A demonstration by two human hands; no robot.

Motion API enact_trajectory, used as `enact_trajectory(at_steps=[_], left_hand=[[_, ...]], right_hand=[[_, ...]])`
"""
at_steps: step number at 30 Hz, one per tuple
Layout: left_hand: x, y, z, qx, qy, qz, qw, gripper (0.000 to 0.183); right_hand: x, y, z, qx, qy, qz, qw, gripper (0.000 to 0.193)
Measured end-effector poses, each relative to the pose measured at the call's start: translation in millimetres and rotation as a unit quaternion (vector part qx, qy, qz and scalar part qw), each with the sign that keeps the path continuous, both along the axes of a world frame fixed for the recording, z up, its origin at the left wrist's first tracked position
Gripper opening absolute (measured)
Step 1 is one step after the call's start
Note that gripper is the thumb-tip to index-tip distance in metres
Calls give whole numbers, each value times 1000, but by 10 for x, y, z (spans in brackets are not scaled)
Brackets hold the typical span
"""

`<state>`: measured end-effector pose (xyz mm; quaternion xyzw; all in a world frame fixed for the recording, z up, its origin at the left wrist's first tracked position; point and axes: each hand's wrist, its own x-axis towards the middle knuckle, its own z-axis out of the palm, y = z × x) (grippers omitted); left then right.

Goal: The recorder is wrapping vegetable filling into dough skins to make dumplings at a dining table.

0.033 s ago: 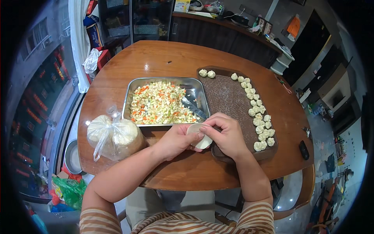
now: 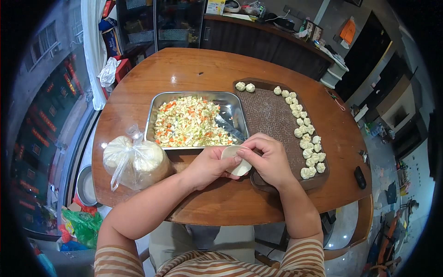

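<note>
A thin round dough wrapper (image 2: 236, 167) is held between my two hands at the table's near side. My left hand (image 2: 210, 167) grips its left edge, thumb on top and fingers beneath. My right hand (image 2: 267, 159) pinches its upper right edge between thumb and fingers. Just beyond them stands a rectangular steel tray (image 2: 184, 93) of chopped filling (image 2: 191, 121) in white, green and orange. A flat metal spreader (image 2: 229, 128) leans in the tray's right end, its near end hidden by my right hand.
Right of the steel tray lies a brown patterned tray (image 2: 267, 115) with several pleated dumplings (image 2: 306, 138) along its right side and far edge. A clear plastic bag of dough (image 2: 136, 161) sits left on the wooden table (image 2: 198, 69). A dark object (image 2: 360, 177) lies near the right edge.
</note>
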<state>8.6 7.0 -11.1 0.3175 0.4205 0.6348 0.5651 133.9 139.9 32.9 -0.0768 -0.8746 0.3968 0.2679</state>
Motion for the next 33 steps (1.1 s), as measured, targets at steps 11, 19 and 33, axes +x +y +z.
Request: enact_trajectory(at_steps=[11,19,33], left_hand=[[19,-23,19,5,55,7,998,19],[12,-21,33,3,35,0,999,18],[8,-27,-8,21,70,-14,997,19]], right_hand=[[-16,-22,7,21,-5,10,1000,11],[-3,-13,-18,11,-6,3,1000,10],[-15,-23,-28,24,14,16,999,10]])
